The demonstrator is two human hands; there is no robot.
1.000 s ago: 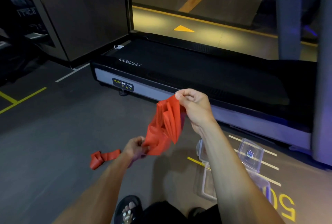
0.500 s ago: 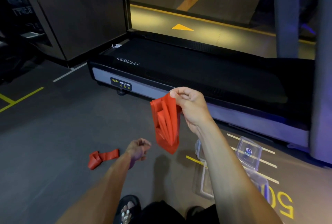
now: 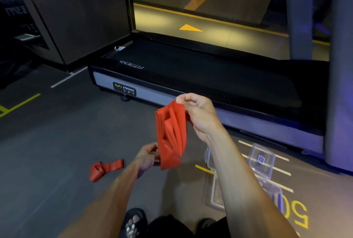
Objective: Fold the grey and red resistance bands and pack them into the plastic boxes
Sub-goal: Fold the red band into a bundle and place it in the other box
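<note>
A red resistance band (image 3: 171,136), gathered into several hanging folds, dangles from my right hand (image 3: 198,113), which pinches its top between thumb and fingers. My left hand (image 3: 148,156) is at the lower end of the folds and grips the bottom loop. A second red band (image 3: 104,169) lies crumpled on the dark floor to the left. Clear plastic boxes (image 3: 261,160) with open lids sit on the floor at the right, partly hidden behind my right forearm. No grey band is in view.
A black treadmill (image 3: 191,77) runs across the floor just beyond my hands. Yellow floor markings and a painted number (image 3: 294,214) lie at the right. My sandalled foot (image 3: 133,224) shows at the bottom edge. A grey post (image 3: 340,84) stands at the right.
My left hand let go of the band's lower part, dropped away, then came back up to take the bottom loop. The folds now hang straighter from my right hand.
</note>
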